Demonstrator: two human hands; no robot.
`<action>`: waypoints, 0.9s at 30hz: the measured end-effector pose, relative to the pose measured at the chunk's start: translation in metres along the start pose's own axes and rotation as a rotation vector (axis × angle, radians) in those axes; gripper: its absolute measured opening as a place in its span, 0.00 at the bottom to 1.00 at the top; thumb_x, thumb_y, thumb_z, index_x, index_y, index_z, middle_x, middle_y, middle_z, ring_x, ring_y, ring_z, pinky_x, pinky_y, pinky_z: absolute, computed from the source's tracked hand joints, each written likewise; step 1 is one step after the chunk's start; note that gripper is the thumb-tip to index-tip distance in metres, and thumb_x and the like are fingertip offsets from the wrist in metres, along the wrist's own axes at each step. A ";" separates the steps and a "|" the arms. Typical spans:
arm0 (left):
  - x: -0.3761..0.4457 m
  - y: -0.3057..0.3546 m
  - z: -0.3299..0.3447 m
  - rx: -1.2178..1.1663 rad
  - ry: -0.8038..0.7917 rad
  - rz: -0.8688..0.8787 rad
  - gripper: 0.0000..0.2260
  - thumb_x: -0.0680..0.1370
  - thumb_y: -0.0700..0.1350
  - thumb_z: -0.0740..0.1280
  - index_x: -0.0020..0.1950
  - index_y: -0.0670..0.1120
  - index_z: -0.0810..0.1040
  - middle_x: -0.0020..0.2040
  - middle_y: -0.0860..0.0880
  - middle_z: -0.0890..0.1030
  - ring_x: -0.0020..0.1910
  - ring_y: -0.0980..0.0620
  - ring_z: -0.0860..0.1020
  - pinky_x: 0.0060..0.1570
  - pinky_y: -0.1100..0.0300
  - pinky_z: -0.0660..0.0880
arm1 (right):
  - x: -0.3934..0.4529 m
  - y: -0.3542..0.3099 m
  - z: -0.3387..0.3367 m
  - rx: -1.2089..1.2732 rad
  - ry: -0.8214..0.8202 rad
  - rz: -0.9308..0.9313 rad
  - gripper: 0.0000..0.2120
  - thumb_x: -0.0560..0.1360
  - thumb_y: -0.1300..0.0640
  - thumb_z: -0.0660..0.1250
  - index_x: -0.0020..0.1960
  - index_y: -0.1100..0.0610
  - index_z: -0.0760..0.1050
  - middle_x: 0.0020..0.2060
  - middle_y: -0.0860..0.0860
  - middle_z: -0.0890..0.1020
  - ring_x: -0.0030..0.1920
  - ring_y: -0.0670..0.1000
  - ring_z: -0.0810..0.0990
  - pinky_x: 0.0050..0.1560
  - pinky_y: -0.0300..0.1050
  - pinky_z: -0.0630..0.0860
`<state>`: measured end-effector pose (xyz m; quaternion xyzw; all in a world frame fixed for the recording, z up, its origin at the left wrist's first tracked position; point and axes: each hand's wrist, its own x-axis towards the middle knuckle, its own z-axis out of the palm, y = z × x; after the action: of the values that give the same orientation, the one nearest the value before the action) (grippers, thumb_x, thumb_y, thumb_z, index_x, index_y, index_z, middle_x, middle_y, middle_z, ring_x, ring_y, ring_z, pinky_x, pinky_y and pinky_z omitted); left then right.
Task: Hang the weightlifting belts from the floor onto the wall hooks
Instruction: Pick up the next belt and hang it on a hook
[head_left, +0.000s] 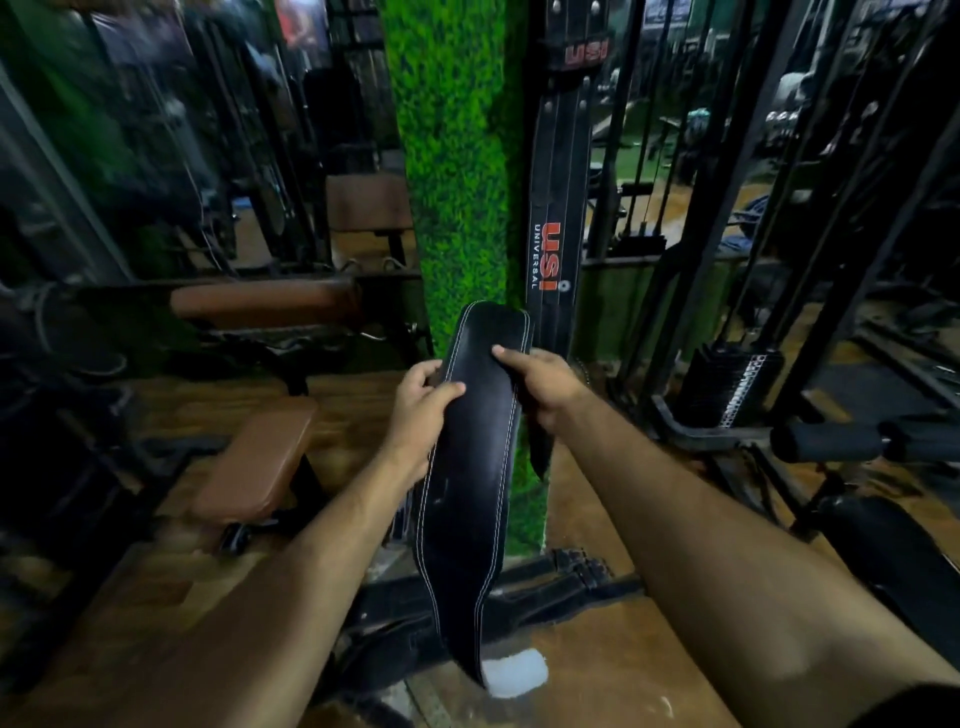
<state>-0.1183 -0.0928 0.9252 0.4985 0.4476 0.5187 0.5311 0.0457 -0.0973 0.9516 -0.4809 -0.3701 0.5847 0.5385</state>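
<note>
A wide black leather belt (470, 457) with white stitching hangs in front of me, its narrow end reaching down toward the floor. My left hand (421, 410) grips its left edge, thumb across the face. My right hand (540, 384) holds the right edge, thumb on the front near the top. Behind it, a black belt with red "USI" lettering (558, 218) hangs along the green turf-covered pillar (457, 171). More black belts (561, 577) lie on the floor at the pillar's base. No hook is visible.
A brown padded bench (254, 462) stands to the left. A weight stack and cable machine frame (727, 384) rise on the right, with a black padded roller (831, 441) sticking out. The floor (613, 660) is brown with a white patch (514, 673).
</note>
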 end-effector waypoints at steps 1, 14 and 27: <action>0.000 0.001 -0.002 0.002 0.002 0.006 0.19 0.71 0.41 0.71 0.61 0.39 0.78 0.51 0.44 0.84 0.50 0.48 0.81 0.54 0.53 0.77 | 0.004 -0.006 0.005 0.000 0.019 -0.042 0.05 0.76 0.60 0.73 0.48 0.62 0.80 0.42 0.61 0.84 0.37 0.57 0.82 0.38 0.45 0.80; 0.063 0.049 -0.001 0.025 -0.206 0.196 0.07 0.72 0.46 0.69 0.41 0.42 0.80 0.41 0.44 0.80 0.42 0.48 0.76 0.44 0.54 0.71 | 0.042 -0.092 0.041 0.071 0.121 -0.153 0.10 0.81 0.56 0.68 0.43 0.59 0.80 0.30 0.52 0.85 0.33 0.51 0.82 0.30 0.36 0.77; 0.109 0.060 -0.021 0.016 -0.410 0.251 0.10 0.76 0.48 0.67 0.39 0.47 0.70 0.36 0.46 0.65 0.37 0.51 0.64 0.38 0.56 0.61 | 0.082 -0.106 0.068 0.151 0.271 -0.075 0.10 0.77 0.55 0.72 0.53 0.61 0.82 0.42 0.58 0.84 0.36 0.56 0.84 0.37 0.45 0.82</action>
<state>-0.1384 0.0153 0.9870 0.6493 0.2691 0.4652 0.5382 0.0128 0.0044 1.0568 -0.4993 -0.2666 0.5202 0.6395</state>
